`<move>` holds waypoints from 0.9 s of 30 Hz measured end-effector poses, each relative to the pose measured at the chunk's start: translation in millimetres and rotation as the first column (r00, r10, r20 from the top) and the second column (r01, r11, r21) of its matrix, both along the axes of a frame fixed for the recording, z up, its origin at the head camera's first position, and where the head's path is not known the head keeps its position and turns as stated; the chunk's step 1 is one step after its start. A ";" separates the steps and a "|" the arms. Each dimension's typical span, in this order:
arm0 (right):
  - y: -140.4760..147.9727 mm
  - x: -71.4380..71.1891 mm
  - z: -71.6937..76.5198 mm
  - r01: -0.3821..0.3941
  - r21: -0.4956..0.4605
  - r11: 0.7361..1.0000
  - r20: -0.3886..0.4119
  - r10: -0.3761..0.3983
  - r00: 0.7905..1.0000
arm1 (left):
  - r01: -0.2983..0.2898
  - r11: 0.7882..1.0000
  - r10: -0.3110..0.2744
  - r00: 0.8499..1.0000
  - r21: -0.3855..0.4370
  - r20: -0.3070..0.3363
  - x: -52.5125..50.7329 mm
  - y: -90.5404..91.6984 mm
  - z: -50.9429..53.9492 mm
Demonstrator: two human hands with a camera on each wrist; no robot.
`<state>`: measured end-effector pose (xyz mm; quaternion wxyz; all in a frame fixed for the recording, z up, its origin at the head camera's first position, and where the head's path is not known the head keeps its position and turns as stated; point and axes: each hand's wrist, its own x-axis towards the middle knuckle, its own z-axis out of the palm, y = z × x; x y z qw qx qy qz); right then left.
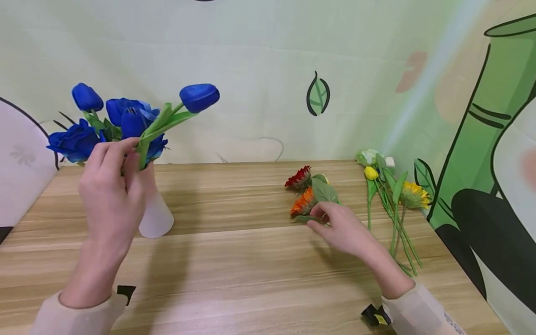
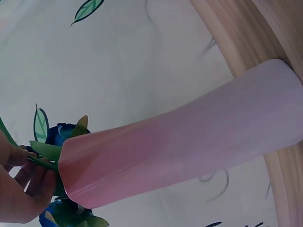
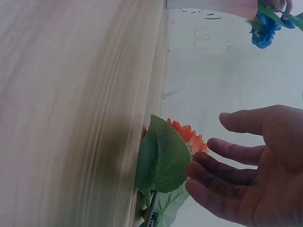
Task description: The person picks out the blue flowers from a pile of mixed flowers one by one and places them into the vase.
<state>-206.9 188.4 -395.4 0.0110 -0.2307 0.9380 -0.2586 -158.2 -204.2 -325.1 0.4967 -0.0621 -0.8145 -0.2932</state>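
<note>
My left hand (image 1: 110, 181) pinches the green stem of a blue tulip (image 1: 199, 97) just above the vase's mouth; the bloom leans out to the right. The vase (image 2: 180, 137), pink at the top and pale below, stands upright on the table with several blue flowers (image 1: 75, 142) in it. Over on the right, my right hand (image 1: 341, 228) is beside an orange sunflower (image 1: 304, 202) that lies on the table. Its fingers (image 3: 227, 179) are spread and loosely bent near a green leaf (image 3: 163, 156), with nothing held. A dark red flower (image 1: 299, 177) lies just behind the orange one.
On the table's right side lie a yellow sunflower (image 1: 414, 195), a yellow tulip (image 1: 371, 173) and white flowers (image 1: 369, 157), their stems toward me. A printed cloth backdrop (image 1: 259, 93) rises behind the wooden table (image 1: 234, 279).
</note>
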 end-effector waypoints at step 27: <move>3.2 -0.8 -0.4 -0.004 -0.009 1.000 -0.005 0.004 1.000 | 0.027 0.999 -0.029 0.997 -0.033 -0.070 4.6 -12.5 -5.7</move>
